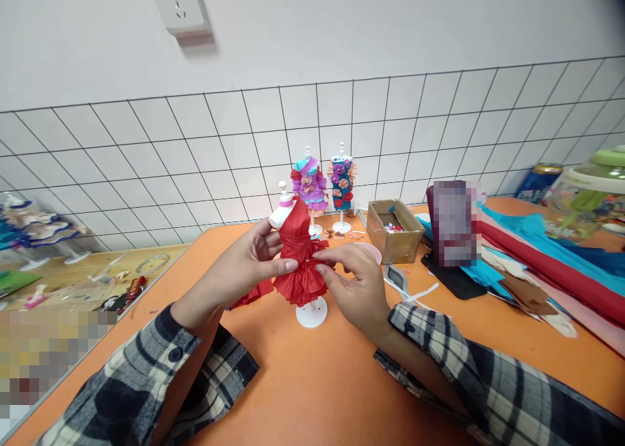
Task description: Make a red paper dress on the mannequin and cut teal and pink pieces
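Note:
A small white dress form (283, 215) stands upright on a round white base (311, 312), wearing a one-shoulder red crepe-paper dress (299, 264) with a ruffled skirt. My left hand (254, 254) is closed around its left side, fingers behind the torso and thumb pressed on the front of the skirt. At the dress's right side, my right hand (354, 280) pinches red paper at the waist between thumb and fingertips. Behind the left forearm lies a loose piece of red paper (251, 294).
Two dressed mini forms, one purple (310, 184) and one teal (343, 184), stand near the wall. To the right are a cardboard box (394, 234), scissors (396, 280), an upright phone (453, 224), stacked coloured paper (551, 231) and a clear container (586, 192).

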A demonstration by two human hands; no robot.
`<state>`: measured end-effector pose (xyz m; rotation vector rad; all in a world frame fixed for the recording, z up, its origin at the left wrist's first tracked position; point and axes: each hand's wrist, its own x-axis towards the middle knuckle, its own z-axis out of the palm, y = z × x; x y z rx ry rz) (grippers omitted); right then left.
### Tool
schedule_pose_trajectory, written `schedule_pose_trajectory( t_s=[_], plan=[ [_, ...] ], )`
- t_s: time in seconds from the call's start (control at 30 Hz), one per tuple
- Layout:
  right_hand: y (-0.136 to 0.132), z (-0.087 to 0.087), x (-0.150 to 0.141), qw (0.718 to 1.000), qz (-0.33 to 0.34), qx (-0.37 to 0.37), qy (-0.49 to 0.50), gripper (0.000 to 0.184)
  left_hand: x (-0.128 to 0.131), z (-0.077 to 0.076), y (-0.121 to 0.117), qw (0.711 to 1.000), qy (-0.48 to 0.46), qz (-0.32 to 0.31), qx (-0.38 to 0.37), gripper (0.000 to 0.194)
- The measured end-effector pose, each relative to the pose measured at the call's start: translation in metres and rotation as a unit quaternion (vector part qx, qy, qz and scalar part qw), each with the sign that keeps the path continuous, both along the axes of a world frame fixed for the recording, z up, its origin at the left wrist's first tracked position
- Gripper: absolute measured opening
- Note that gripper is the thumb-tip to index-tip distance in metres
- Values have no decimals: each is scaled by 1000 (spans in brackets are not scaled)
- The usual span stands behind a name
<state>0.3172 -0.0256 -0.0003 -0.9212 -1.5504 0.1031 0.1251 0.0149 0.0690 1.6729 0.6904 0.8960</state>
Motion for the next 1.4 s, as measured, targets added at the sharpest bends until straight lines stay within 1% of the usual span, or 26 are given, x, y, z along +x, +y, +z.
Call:
schedule_pose_trajectory(
  t_s=[0.1,0.2,0.27,0.33,0.37,0.4,0.47,0.53,0.67,0.73,0.77,0.8,0.83,0.9,0.93,0.97,1.0,1.07,1.13,1.23,1.3,1.37,1.4],
  plan=[
    [0,-3,1,999,10,11,-36,24,-1,0,-2,1000,-5,3,-8,44],
    [-3,-5,3,1000,10,16,-19,27,0,2,-7,1000,-7,4,-22,47],
    [-6,-5,4,999,9,25,-21,24,2,5,-10,1000,-2,11,-23,49],
    [-10,-5,3,999,7,19,-35,15,4,7,-13,1000,8,19,-4,53],
    [-12,-4,1,999,2,8,-41,11,4,8,-14,1000,14,20,11,55],
    [-13,-4,-2,999,-4,-7,-41,11,5,9,-15,999,21,21,26,55],
    [-14,-5,-8,999,-19,-46,-19,20,4,9,-15,998,35,25,54,52],
    [-15,-5,-15,996,-26,-89,15,28,2,8,-15,996,45,31,64,48],
    [-17,-3,-23,987,0,-151,56,27,-4,6,-14,994,71,40,74,43],
    [-20,-3,-23,985,7,-155,72,27,-7,3,-13,988,97,46,110,43],
    [-22,-3,-22,985,6,-149,82,25,-9,2,-13,980,115,61,147,45],
    [-22,-5,-21,986,5,-137,93,22,-11,1,-14,967,138,87,196,48],
    [-22,-8,-18,987,2,-120,103,18,-14,0,-14,947,162,123,250,52],
    [-20,-16,-14,990,-10,-84,117,12,-19,-2,-16,895,205,192,346,60],
    [-18,-22,-11,990,-18,-71,117,10,-21,-2,-17,877,218,212,373,63],
    [-15,-27,-9,991,-29,-65,114,8,-24,-2,-18,868,225,222,383,64],
    [-13,-31,-7,991,-37,-66,108,8,-25,-2,-19,869,226,224,379,63],
    [-10,-34,-5,992,-49,-67,93,9,-28,0,-20,886,217,223,344,60],
    [-10,-32,-4,995,-54,-49,65,17,-28,2,-19,916,194,210,283,54],
    [-13,-25,-5,998,-55,-2,21,26,-27,4,-14,964,135,154,166,47],
    [-13,-24,-6,997,-71,7,40,27,-26,3,-11,983,97,124,98,46],
    [-12,-27,-6,994,-77,-14,79,26,-25,2,-9,990,65,114,55,47],
    [-11,-29,-6,993,-65,-31,95,25,-25,1,-9,992,51,112,42,47]
  ],
)
